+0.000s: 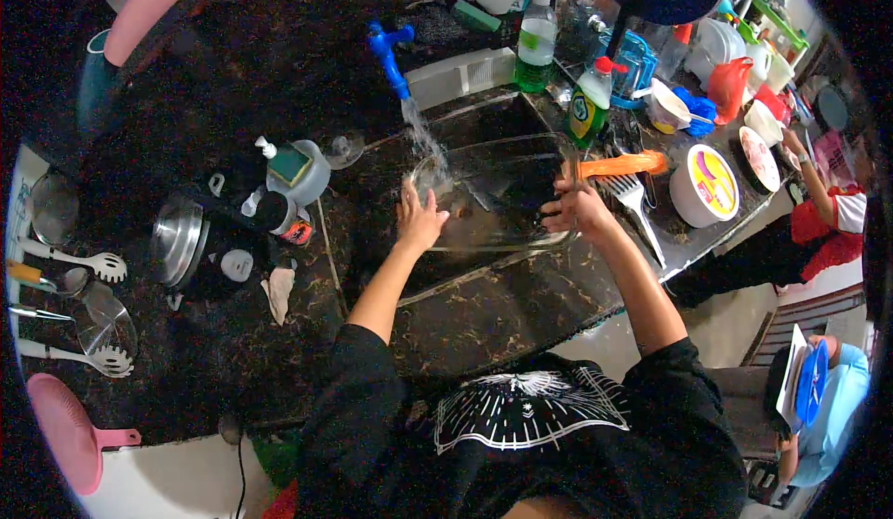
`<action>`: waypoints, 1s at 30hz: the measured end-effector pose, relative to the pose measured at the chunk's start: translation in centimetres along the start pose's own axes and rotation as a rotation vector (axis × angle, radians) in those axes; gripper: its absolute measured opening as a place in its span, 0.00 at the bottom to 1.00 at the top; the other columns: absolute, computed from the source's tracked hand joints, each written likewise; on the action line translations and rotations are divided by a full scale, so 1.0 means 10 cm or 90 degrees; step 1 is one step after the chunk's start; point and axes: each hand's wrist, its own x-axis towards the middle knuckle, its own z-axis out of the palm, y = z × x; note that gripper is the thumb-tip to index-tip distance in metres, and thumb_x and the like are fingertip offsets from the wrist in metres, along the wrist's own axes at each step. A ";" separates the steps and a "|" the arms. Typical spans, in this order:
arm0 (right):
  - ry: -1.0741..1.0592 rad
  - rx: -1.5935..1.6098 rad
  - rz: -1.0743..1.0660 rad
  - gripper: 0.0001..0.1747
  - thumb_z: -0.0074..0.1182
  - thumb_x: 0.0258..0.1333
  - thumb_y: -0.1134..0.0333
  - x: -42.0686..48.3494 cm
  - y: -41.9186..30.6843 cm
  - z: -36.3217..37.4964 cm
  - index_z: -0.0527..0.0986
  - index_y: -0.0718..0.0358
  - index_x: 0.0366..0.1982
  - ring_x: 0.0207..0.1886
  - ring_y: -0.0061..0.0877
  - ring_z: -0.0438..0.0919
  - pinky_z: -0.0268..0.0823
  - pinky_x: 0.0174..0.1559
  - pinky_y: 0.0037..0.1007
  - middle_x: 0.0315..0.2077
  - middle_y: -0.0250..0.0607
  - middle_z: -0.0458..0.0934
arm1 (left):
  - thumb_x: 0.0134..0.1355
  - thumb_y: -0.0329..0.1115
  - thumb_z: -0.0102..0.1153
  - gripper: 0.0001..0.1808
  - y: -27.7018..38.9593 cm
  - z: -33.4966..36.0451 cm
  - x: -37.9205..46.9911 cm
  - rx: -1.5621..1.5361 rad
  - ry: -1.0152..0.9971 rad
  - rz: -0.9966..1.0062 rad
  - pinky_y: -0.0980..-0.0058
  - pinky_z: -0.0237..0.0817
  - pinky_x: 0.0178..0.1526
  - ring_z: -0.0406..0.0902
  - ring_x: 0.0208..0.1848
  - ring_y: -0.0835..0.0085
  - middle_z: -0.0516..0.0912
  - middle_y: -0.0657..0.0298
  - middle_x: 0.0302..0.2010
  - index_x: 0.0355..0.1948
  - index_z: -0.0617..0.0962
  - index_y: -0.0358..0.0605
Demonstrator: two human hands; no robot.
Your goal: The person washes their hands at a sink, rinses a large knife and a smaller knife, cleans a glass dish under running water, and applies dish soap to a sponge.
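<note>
A clear rectangular dish (481,234), apparently glass, is held over the dark sink. Water pours from the blue tap (391,65) into its left part. My left hand (422,219) holds the dish's left end, fingers spread along the wall. At the opposite end, my right hand (579,208) grips the side wall, with some fingertips hidden or blurred. Just beyond that hand are an orange long-handled item (624,164) and a large metal fork (638,208) on the counter.
Dish-soap bottle (589,107) and green-liquid bottle (536,48) stand behind the sink. A white lidded tub (704,184) is to the right. Left are a sponge (290,163) on a soap dispenser, a jar (279,213) and metal lids (180,240). Two other people are at right.
</note>
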 end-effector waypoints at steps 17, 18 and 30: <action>-0.007 0.040 0.040 0.25 0.38 0.51 0.71 -0.11 0.07 -0.14 0.55 0.63 0.53 0.31 0.50 0.75 0.70 0.30 0.50 0.38 0.64 0.71 | 0.54 0.35 0.55 0.22 -0.55 0.30 0.00 -1.036 -0.374 -0.338 0.69 0.73 0.35 0.78 0.32 0.68 0.78 0.62 0.35 0.50 0.67 0.44; -0.008 0.048 0.055 0.26 0.38 0.51 0.71 -0.09 0.08 -0.15 0.54 0.63 0.54 0.32 0.51 0.75 0.70 0.30 0.50 0.38 0.64 0.71 | 0.55 0.35 0.54 0.20 -0.55 0.23 -0.05 -1.110 -0.439 -0.324 0.68 0.73 0.35 0.78 0.33 0.67 0.78 0.62 0.39 0.48 0.68 0.45; -0.232 0.073 0.172 0.29 0.38 0.50 0.69 0.45 0.07 -0.02 0.52 0.63 0.57 0.42 0.54 0.73 0.69 0.42 0.47 0.45 0.64 0.68 | 0.46 0.24 0.40 0.44 -0.74 -0.65 -0.56 -1.203 -0.279 -0.299 0.60 0.73 0.35 0.79 0.35 0.55 0.76 0.43 0.43 0.65 0.46 0.62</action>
